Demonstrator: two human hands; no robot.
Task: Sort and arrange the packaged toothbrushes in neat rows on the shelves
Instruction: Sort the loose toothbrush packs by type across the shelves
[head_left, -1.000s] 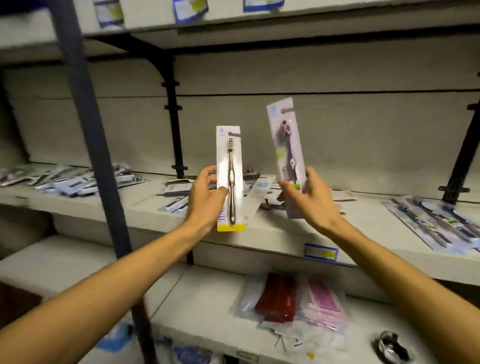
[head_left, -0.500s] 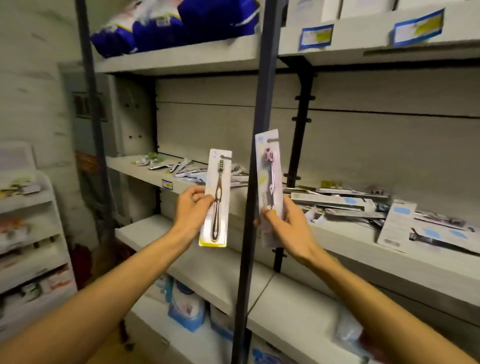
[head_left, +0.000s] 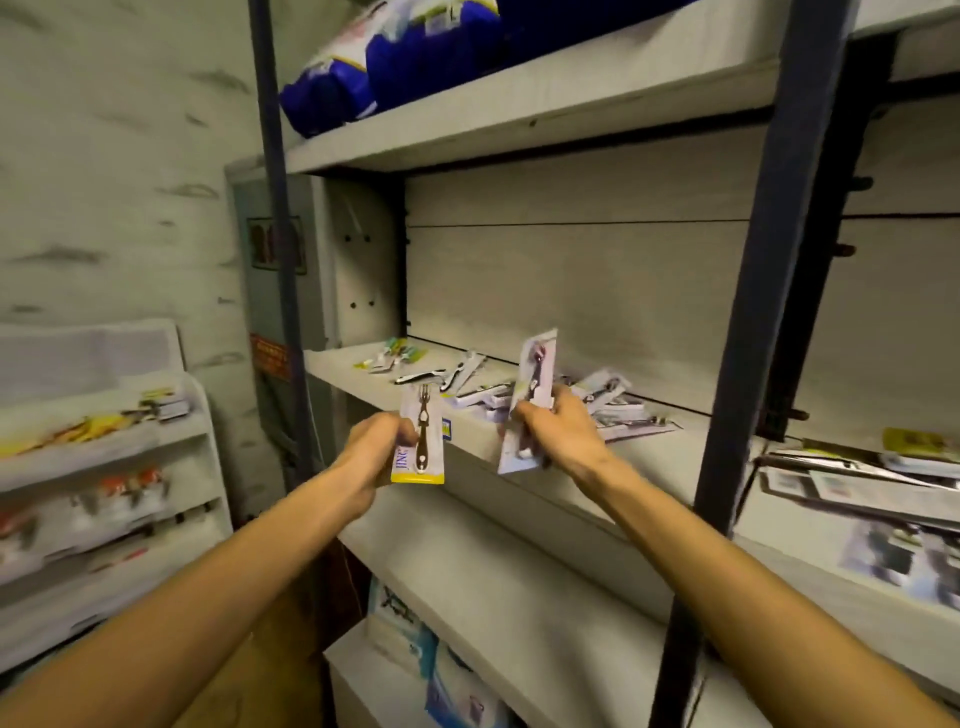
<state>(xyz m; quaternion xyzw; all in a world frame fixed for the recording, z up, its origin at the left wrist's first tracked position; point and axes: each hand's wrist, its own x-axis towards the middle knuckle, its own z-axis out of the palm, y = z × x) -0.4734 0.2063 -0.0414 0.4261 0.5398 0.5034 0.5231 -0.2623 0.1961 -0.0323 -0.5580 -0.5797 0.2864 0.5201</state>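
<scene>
My left hand (head_left: 375, 447) grips a white toothbrush pack with a yellow bottom strip and a dark brush (head_left: 422, 439), held upright in front of the middle shelf (head_left: 649, 467). My right hand (head_left: 558, 431) holds a second white pack with a pinkish brush (head_left: 532, 387), tilted slightly, just above the shelf's front edge. Behind both hands several packaged toothbrushes (head_left: 467, 382) lie scattered on the shelf's left part. More packs (head_left: 883, 478) lie in a loose pile on the shelf at the right.
A dark upright post (head_left: 737, 338) crosses the view right of my right hand; another post (head_left: 275, 208) stands at left. Blue bags (head_left: 395, 57) sit on the top shelf. A white rack (head_left: 104, 467) with goods stands at left. Packs fill the lowest shelf (head_left: 441, 665).
My view has swung left along the shelving. Both hands have carried their packs leftward and lower, now close to the scattered packs on the left part of the shelf.
</scene>
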